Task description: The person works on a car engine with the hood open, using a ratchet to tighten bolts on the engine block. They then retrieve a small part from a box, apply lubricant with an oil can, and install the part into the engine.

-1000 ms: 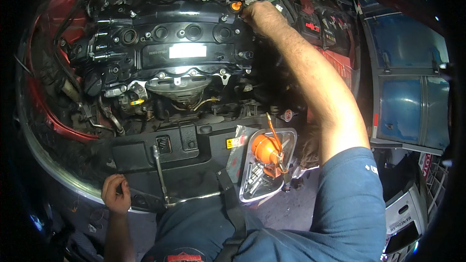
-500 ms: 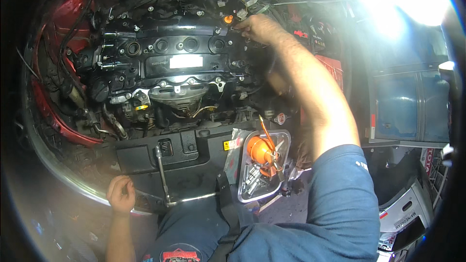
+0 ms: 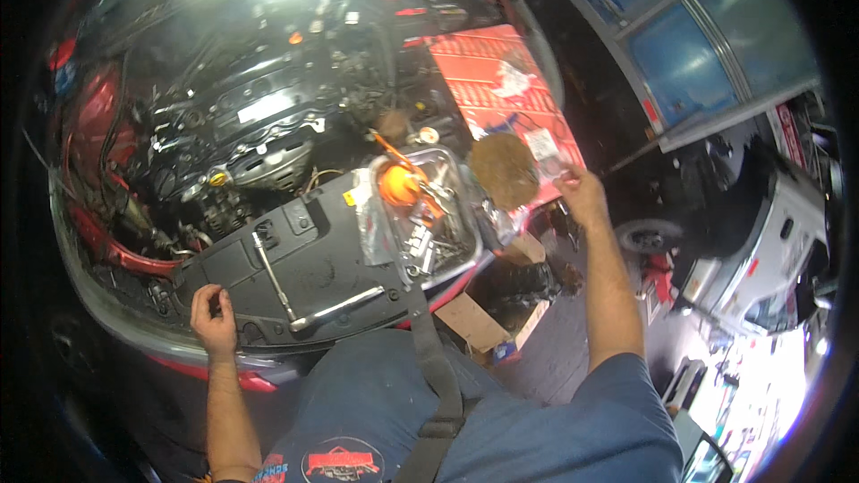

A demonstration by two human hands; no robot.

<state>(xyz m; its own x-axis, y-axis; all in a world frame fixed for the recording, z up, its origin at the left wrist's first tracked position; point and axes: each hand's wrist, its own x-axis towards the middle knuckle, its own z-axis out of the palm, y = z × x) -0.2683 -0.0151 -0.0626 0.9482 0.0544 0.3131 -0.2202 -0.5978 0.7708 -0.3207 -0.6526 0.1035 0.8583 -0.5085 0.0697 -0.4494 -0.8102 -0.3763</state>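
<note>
My right hand [image 3: 583, 198] is over the edge of a red ribbed mat [image 3: 479, 80], with thumb and fingertips pinched together. Whatever they hold is blurred; a pale, translucent piece [image 3: 553, 164] lies right by the fingertips. Beside that hand is a brown, rough-looking round disc [image 3: 504, 170]. My left hand [image 3: 215, 326] hovers at the front edge of the engine bay, fingers loosely curled, the thumb apart and nothing visible in it. Between the hands, a clear plastic tray [image 3: 468, 246] carries an orange rounded object [image 3: 400, 186] and several metal sockets [image 3: 420, 246].
A ratchet [image 3: 338, 308] and a long metal bar [image 3: 272, 275] lie on the black front panel [image 3: 318, 273]. Behind it sits the engine [image 3: 259, 116] with a small orange plug-like piece [image 3: 295, 38]. An open cardboard box [image 3: 472, 322] stands below right. A grey vehicle [image 3: 761, 241] is farther right.
My right hand has left the engine's far right corner and come to the red mat at the right. The view has swung rightward, and my left thumb and fingers look more apart.
</note>
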